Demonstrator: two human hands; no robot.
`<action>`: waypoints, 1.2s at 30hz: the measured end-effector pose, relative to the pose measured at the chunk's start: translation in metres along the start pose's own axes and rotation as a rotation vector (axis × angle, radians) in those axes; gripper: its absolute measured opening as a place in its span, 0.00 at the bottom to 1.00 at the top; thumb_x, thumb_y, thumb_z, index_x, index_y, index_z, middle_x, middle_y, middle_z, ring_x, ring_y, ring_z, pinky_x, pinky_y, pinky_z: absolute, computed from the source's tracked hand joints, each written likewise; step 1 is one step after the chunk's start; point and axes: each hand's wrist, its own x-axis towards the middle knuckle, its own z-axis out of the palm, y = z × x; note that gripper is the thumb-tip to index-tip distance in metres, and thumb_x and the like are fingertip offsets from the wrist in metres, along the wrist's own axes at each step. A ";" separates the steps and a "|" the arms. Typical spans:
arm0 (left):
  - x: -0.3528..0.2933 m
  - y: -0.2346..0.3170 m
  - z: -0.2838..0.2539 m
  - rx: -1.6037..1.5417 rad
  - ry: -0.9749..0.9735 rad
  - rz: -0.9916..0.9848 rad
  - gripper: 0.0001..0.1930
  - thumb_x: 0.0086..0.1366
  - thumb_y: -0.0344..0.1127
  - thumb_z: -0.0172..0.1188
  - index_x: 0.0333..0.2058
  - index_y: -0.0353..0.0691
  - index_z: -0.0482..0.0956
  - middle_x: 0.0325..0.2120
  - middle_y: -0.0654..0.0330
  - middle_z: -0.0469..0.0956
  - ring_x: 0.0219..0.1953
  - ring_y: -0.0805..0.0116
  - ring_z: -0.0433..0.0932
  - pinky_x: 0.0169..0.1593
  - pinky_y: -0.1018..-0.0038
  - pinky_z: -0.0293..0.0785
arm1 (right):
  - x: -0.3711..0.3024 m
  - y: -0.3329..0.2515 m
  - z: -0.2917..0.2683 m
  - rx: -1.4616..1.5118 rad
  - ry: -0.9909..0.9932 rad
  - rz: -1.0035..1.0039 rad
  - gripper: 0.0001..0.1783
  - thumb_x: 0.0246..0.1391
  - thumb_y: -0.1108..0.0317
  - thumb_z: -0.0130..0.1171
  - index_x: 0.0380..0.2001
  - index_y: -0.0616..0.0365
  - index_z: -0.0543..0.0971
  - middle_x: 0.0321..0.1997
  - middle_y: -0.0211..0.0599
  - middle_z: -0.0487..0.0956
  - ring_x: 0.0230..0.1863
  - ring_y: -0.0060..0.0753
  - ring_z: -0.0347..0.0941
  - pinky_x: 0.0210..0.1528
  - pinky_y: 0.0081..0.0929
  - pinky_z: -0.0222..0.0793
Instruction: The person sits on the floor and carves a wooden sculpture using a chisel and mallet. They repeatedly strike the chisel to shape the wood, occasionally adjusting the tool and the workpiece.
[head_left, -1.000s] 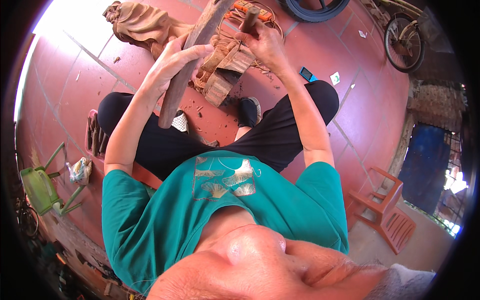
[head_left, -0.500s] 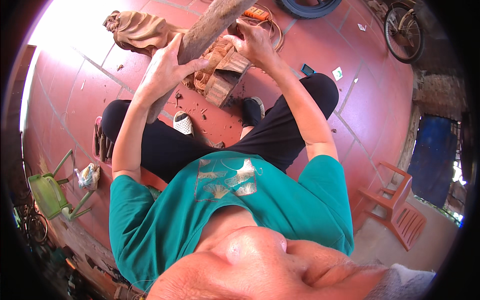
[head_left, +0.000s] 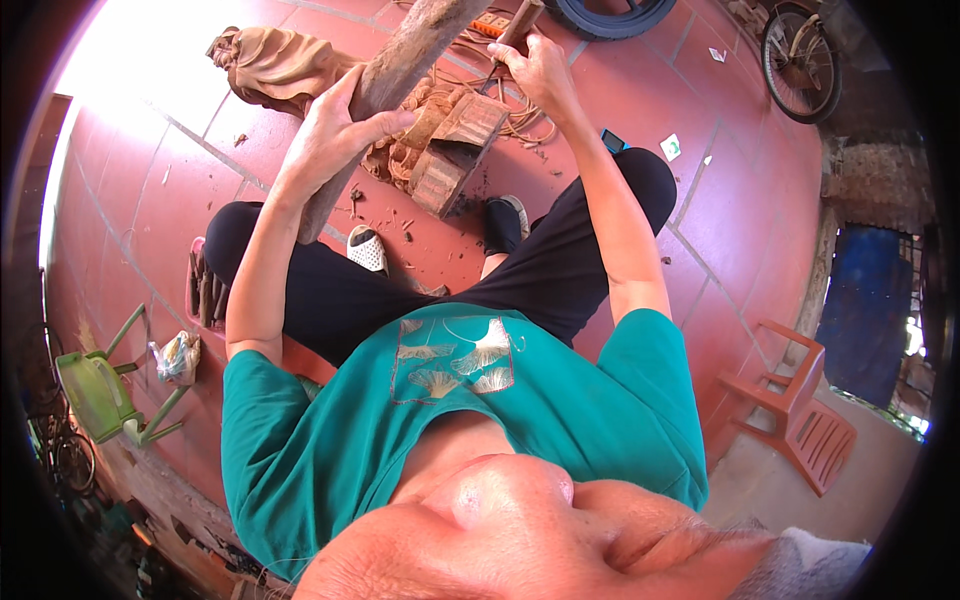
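My left hand point(head_left: 335, 135) is wrapped round a thick, rough wooden club point(head_left: 415, 50), which slants from the top edge down toward my left knee. My right hand point(head_left: 540, 75) grips the wooden handle of a chisel point(head_left: 520, 22); its thin dark shaft points down toward the carving. On the floor before me lies a carved wooden statue point(head_left: 285, 65) with draped folds, its block-like base point(head_left: 460, 150) toward my feet. The club hides the statue's middle.
Wood chips litter the tiles by my shoes point(head_left: 367, 250). An orange power strip point(head_left: 490, 22) with coiled cord and a tyre point(head_left: 615, 15) lie beyond. A green stool point(head_left: 95, 395) and a tool tray point(head_left: 205, 290) are left; a reddish plastic chair point(head_left: 790, 410) is right.
My right hand has moved away from the club to the upper right, with the chisel now in plain sight. My left hand and the club have hardly shifted.
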 end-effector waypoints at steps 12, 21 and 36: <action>0.004 -0.002 0.000 -0.016 0.004 -0.017 0.38 0.54 0.48 0.71 0.57 0.27 0.71 0.43 0.51 0.80 0.45 0.66 0.79 0.52 0.70 0.73 | 0.000 0.005 0.013 0.132 -0.065 -0.049 0.16 0.59 0.61 0.66 0.40 0.64 0.82 0.30 0.36 0.84 0.32 0.25 0.82 0.35 0.26 0.77; 0.008 0.000 0.001 -0.019 -0.002 -0.060 0.38 0.54 0.48 0.71 0.57 0.27 0.71 0.42 0.51 0.79 0.44 0.66 0.79 0.51 0.70 0.74 | -0.009 -0.017 0.008 -0.050 0.007 -0.142 0.20 0.57 0.52 0.65 0.44 0.56 0.82 0.28 0.43 0.83 0.29 0.42 0.80 0.37 0.37 0.73; 0.027 0.039 -0.014 -0.231 0.220 0.205 0.29 0.63 0.47 0.67 0.55 0.32 0.72 0.27 0.62 0.78 0.24 0.78 0.76 0.28 0.80 0.74 | -0.017 -0.035 0.016 0.019 0.051 -0.381 0.15 0.55 0.60 0.66 0.35 0.61 0.77 0.24 0.50 0.79 0.31 0.57 0.77 0.35 0.47 0.69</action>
